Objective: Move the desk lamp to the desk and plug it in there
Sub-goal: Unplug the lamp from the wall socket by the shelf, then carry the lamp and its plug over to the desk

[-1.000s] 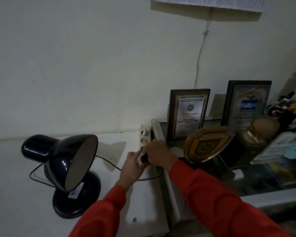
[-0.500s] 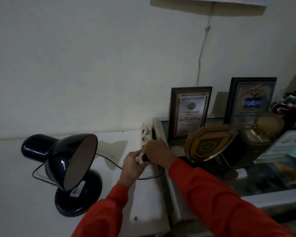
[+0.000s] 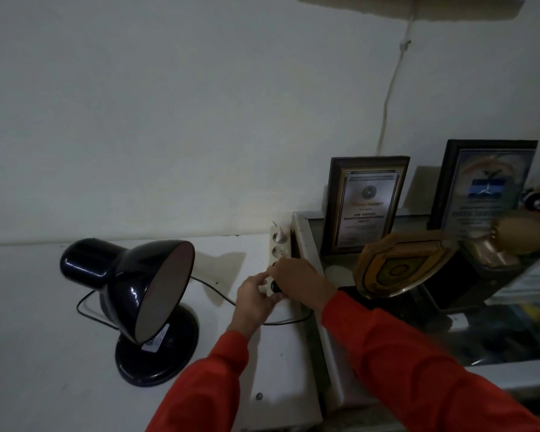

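A glossy black desk lamp stands unlit on the white desk, shade facing right. Its thin black cord runs right to a white power strip lying along the desk's right edge. My left hand holds the near end of the strip. My right hand grips the lamp's black plug at one of the strip's sockets. How deep the plug sits is hidden by my fingers.
Right of the strip is a glass-topped cabinet with two framed certificates, a shield plaque and a gold trophy. A white cable hangs down the wall.
Both hands stay at the power strip with the plug. The view has shifted slightly; the lamp has not moved.
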